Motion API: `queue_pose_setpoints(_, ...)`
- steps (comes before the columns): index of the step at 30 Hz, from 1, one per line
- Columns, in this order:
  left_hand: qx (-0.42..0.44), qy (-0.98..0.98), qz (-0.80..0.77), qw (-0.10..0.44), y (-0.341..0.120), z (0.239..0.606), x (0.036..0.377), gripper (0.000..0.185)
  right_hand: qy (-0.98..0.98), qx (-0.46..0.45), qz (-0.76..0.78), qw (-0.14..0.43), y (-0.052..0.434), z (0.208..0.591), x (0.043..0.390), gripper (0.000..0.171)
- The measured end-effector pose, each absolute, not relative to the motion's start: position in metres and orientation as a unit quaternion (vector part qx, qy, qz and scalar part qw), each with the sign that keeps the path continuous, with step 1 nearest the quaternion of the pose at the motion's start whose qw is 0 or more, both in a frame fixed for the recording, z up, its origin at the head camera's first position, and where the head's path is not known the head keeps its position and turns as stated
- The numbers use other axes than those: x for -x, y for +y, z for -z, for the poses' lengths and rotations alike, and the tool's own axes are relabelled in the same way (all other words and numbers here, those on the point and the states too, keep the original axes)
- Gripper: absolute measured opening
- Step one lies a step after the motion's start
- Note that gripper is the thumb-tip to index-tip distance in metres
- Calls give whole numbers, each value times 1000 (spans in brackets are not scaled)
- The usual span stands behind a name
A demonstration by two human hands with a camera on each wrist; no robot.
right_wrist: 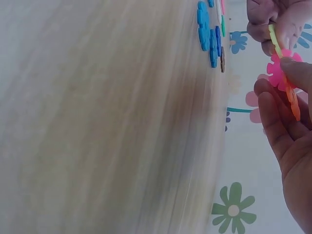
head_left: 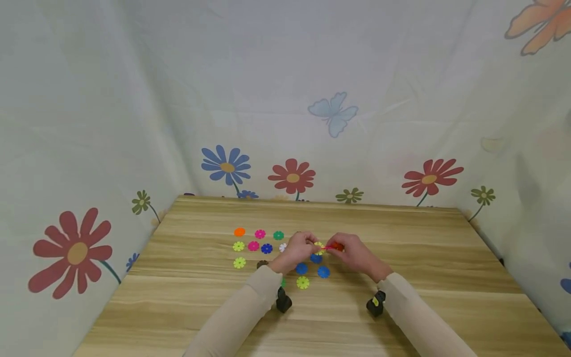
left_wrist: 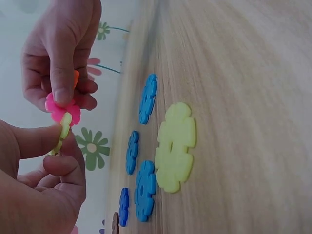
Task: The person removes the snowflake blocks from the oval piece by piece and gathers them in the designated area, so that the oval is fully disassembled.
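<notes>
Looking down from the head view, the wooden worktop [head_left: 401, 297] shows bare board on the near, right and far sides, its far and side edges meeting the flower-printed curtain [head_left: 134, 124]. Both hands work above the middle of the board. The left hand [head_left: 300, 250] pinches a yellow-green disc [head_left: 318, 246]; the right hand [head_left: 352, 253] pinches a pink disc with an orange disc [head_left: 338, 246] behind it. The pieces meet between the two hands, lifted off the board. Loose discs lie left of the hands in rows: an orange one [head_left: 239, 231], pink ones [head_left: 260, 234], a green one [head_left: 278, 235], yellow-green ones [head_left: 239, 262]. Blue discs [head_left: 301, 268] and another yellow-green disc [head_left: 303, 282] lie directly beneath and just nearer than the hands.

From the left wrist view, the left thumb and fingers [left_wrist: 44, 141] are curled on the yellow-green disc's [left_wrist: 65, 126] edge, which touches the pink disc [left_wrist: 61, 109] held by the right fingertips [left_wrist: 61, 83]. Below them on the board lie blue discs [left_wrist: 147, 97] and a large-looking yellow-green disc [left_wrist: 175, 146], apart from the hands.

From the right wrist view, the right fingers [right_wrist: 282, 126] clamp the pink disc [right_wrist: 277, 73] and orange disc [right_wrist: 292, 102]; the yellow-green disc [right_wrist: 274, 39] stands edge-on against them. Blue discs [right_wrist: 207, 29] lie on the board near the hands; the rest of the board is blurred.
</notes>
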State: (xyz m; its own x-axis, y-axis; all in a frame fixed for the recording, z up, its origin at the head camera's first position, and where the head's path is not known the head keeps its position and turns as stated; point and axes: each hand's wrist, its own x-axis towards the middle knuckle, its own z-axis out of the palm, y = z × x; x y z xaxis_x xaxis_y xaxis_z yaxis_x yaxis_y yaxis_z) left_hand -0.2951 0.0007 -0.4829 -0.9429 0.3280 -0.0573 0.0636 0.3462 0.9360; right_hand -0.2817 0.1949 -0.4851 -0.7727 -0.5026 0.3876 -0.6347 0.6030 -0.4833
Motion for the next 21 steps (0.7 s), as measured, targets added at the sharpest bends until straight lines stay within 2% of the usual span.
queue_pose_setpoints(5, -103, 822, -548, 115, -5, 485, 298, 9, -890, -321, -298, 128, 200, 487, 284, 9)
queue_pose_setpoints(11, -100, 815, -557, 129, -16, 485, 304, 10, -906, -282, -299, 108, 205, 486, 284, 8)
queue_pose_setpoints(21, -142, 801, -562, 152, -34, 483, 305, 18, -913, -270, -292, 95, 211, 489, 284, 5)
